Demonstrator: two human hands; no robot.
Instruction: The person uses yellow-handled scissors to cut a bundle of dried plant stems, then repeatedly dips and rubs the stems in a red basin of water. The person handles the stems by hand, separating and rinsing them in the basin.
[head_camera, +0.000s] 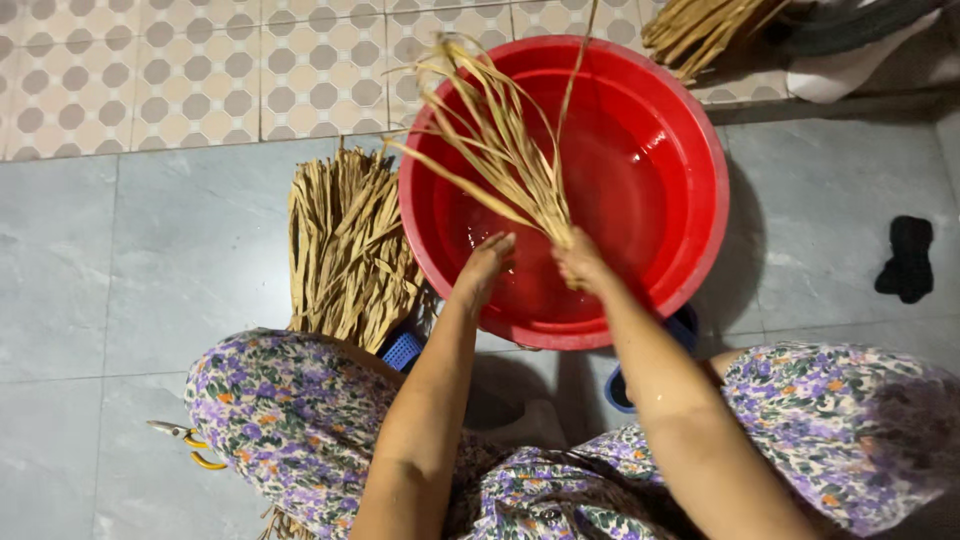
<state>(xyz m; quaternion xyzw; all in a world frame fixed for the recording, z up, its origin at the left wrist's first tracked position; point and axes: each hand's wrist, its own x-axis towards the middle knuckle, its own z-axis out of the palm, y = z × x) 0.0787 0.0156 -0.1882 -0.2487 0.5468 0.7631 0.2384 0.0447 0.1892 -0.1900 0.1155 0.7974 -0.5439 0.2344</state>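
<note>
Right hand: the right hand (580, 262) is closed tight around the lower end of a bunch of dry straw (495, 140), just above the water inside the basin (690, 130).
Straw: the straw fans up and to the left from the fist, its loose tips spreading over the far left rim of the basin; a single long strand rises toward the top edge of the view.
Left hand: the left hand (485, 265) sits just beside the right one, fingers loosely curled and apart, holding nothing; the fingertips point at the base of the straw, and whether they touch it cannot be told.
Basin: large, round and red, with shallow water at the bottom; both hands are over its near half. It stands on grey floor tiles (120, 260), and its far side reaches the patterned tiles (150, 70).
Pile: a heap of the same dry straw (345, 245) lies on the floor against the basin's left side.
Blue stool: a corner of blue perforated plastic (402, 350) shows under the near end of the pile, beside the person's left knee.
Clothing: floral trousers (280, 410) cover both knees, which spread to either side of the basin.
Shears: a tool with yellow handles (185, 440) lies on the floor beside the left knee.
Far corner: another straw bundle (700, 30) lies at the top right, well apart from the hands.
Black cloth: a small dark cloth (908, 258) lies on the grey tiles to the right.
</note>
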